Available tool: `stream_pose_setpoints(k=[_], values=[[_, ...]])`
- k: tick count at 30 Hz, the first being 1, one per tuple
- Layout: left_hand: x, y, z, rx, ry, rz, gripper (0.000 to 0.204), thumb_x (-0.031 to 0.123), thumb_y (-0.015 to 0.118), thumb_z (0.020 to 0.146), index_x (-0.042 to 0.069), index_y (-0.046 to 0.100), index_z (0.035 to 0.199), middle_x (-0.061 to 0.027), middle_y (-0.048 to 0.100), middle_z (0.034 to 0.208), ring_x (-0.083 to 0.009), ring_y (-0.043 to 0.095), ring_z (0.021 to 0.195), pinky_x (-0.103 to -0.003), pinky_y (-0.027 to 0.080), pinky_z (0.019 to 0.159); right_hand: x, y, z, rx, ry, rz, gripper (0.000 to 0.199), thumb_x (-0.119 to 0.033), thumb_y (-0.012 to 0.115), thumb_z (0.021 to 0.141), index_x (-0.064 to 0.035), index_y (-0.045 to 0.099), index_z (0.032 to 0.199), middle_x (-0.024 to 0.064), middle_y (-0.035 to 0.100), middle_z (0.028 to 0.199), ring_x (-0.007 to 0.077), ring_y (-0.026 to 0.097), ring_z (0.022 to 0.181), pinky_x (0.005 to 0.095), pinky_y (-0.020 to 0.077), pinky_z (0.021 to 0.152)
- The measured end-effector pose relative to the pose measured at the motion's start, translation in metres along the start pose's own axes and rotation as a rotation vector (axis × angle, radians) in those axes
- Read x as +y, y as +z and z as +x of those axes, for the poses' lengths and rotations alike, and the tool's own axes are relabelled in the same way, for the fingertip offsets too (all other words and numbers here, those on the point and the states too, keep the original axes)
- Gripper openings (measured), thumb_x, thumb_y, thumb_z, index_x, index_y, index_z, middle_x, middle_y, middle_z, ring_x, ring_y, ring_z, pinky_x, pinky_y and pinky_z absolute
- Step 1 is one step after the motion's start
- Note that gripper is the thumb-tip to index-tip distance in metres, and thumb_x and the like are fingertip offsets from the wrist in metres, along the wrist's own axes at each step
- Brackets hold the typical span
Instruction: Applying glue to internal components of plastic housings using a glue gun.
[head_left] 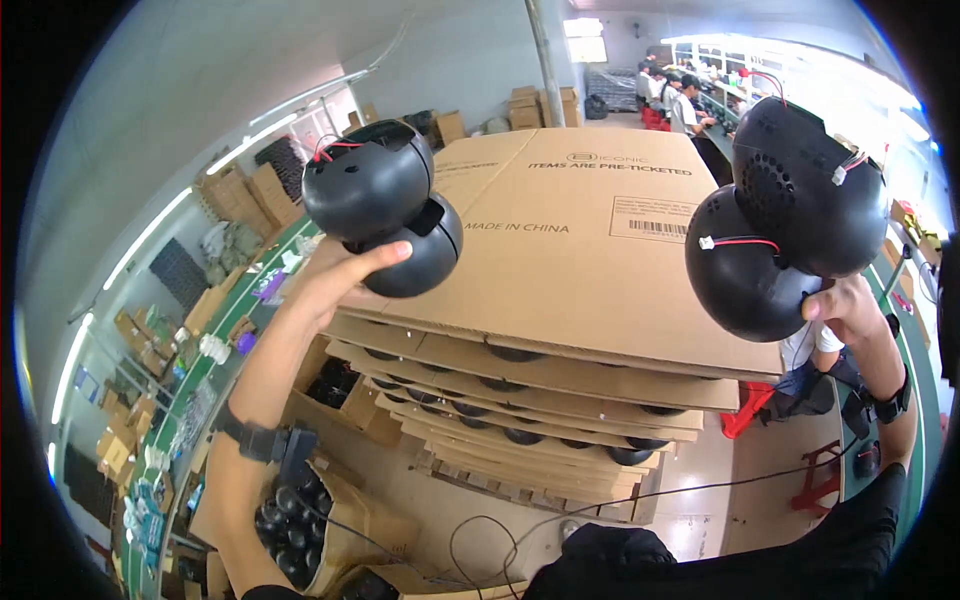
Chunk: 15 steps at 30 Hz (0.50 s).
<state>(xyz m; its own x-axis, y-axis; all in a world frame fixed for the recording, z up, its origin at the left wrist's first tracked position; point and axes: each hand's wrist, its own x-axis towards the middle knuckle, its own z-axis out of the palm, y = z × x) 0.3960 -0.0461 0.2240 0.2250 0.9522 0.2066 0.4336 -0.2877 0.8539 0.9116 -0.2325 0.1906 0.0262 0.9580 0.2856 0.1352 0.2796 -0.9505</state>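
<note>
The left hand (335, 275) is raised above the left edge of the top cardboard sheet (590, 250) and grasps two black round shells (385, 205), one stacked on the other; the upper shell has thin red wires at its top, and the lower one rests against the thumb and the fingers. The right hand (850, 310) is raised beside the right edge of the same sheet and grasps another pair of black shells (780, 225); the upper one shows a grid of small holes and a red wire with a white plug, and the lower one also carries a red wire with a white connector. The top sheet lies flat on a tall stack of cardboard layers (530, 410), and between these layers rows of more black shells are visible along the near edge. Under the left forearm, an open carton (300, 520) on the floor holds many small black round parts. Both wrists wear a dark band. At the far right corner of the room, several people (680, 95) work at a long bench under bright lamps, well apart from the stack.
</note>
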Motion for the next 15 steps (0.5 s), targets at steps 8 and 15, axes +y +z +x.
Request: stream_pose_setpoints(k=[8,15], values=[[-0.098,-0.070,0.138,-0.319,0.081,0.053,0.097,0.047,0.088,0.078,0.006,0.044,0.153,-0.0168,0.056,0.147,-0.0290,0.056,0.134,-0.046,0.052,0.105,-0.005,0.122,0.032,0.124,0.041,-0.066,0.096,-0.020,0.095,0.060,0.0029,0.053,0.143,0.0130,0.064,0.136,0.0256,0.059,0.126,0.0383,0.0473,0.106],[-0.166,-0.099,0.193,-0.600,0.341,0.008,0.101,0.065,0.083,0.076,0.017,0.046,0.157,-0.0155,0.051,0.153,-0.0292,0.051,0.140,-0.046,0.048,0.109,0.003,0.260,0.061,0.323,0.010,-0.092,0.103,-0.024,0.089,0.072,0.0005,0.034,0.155,0.0184,0.054,0.143,0.0325,0.060,0.126,0.0442,0.0548,0.102]])
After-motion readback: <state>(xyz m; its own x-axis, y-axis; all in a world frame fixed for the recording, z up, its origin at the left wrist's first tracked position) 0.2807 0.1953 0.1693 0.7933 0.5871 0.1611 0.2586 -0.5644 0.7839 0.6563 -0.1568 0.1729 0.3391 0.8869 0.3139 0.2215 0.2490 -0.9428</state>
